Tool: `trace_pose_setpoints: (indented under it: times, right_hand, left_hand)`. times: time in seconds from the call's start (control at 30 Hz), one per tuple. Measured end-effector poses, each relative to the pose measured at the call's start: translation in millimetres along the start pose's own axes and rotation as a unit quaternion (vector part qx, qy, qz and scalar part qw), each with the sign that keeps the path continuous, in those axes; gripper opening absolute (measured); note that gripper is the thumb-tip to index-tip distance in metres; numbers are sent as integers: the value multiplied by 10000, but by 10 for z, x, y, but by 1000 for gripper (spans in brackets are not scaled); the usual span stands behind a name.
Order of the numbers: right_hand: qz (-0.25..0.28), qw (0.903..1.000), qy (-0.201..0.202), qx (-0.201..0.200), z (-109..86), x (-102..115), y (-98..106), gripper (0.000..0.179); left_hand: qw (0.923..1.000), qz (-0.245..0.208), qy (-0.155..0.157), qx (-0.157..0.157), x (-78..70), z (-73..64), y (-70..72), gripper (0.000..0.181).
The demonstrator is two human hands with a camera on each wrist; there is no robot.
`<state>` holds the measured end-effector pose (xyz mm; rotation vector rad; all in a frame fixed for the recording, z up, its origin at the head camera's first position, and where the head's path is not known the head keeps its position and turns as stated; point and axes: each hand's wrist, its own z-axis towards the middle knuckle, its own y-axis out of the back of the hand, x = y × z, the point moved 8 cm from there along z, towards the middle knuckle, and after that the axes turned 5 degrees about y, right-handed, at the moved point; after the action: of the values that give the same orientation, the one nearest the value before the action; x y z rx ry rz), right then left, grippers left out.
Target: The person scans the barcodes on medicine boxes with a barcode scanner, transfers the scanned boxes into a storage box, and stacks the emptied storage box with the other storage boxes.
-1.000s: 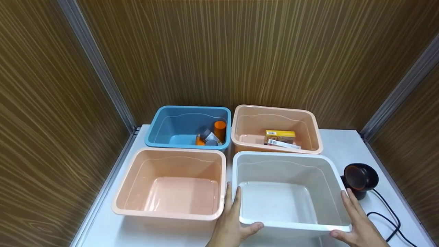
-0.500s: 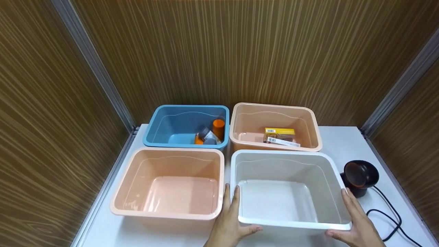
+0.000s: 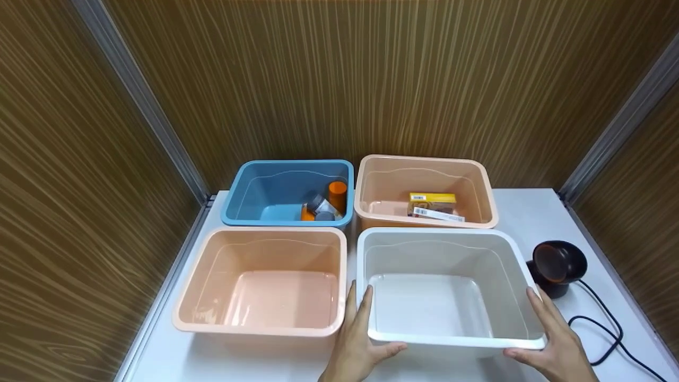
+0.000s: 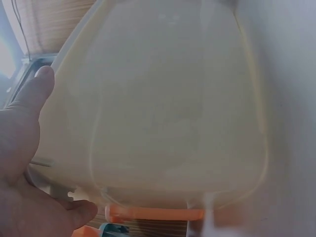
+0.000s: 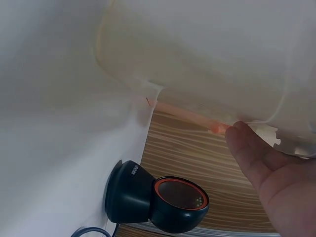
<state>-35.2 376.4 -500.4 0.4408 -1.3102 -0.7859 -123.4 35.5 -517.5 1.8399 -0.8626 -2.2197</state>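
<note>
A white plastic bin (image 3: 435, 340) stands at the front right with nothing visible inside it. My left hand (image 3: 354, 346) lies along its left side, fingers extended in the gap beside the peach bin (image 3: 276, 297), thumb at the near rim. On the opposite side, my right hand (image 3: 556, 344) touches the near right corner with straight fingers on the side wall and the thumb at the front rim. In the left wrist view, the bin's outer wall (image 4: 158, 108) fills most of the picture. The right wrist view shows my right fingers (image 5: 249, 153) against the wall.
Behind stand a blue bin (image 3: 297, 223) with orange and grey-capped containers (image 3: 337, 195) and another peach bin (image 3: 424, 158) with a yellow box (image 3: 432, 198) and a white box (image 3: 438, 215). Right of my hand sits a black round-faced device (image 3: 559, 262) with a cable (image 3: 602, 307). Wood-grain walls enclose the table.
The head view has shifted slightly, so the right side appears higher. My right thumb has slid a little left along the near rim. Both hands stay on the white bin.
</note>
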Motion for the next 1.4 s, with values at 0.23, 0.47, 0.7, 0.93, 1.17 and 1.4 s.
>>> trace_pose_setpoints:
  times: [0.23, 0.47, 0.7, 0.93, 1.17, 1.4]
  right_hand:
    - [-45, 9998, 48, -181, -30, -10, 30, 129]
    - [16, 9998, -172, -60, -79, 31, 34, 130]
    - [49, 9992, 15, -390, -253, 141, 132, 130]
    - [-149, 9873, 950, -1267, -348, 445, 383, 131]
    - [28, 9721, 1732, -1579, -343, 789, 589, 129]
    - [-155, 9436, 2643, -1988, -208, 1151, 764, 119]
  left_hand:
    - [9998, -51, 184, 80, -4, 4, -4, 122]
    - [9991, -103, 388, 113, 22, -24, -2, 121]
    - [9978, -186, 518, 378, -48, -115, 7, 120]
    - [9982, -83, 397, 442, -240, -168, 129, 118]
    - [9988, -189, 172, 416, -491, -211, 364, 116]
    - [9968, -484, -626, -115, -801, -212, 697, 116]
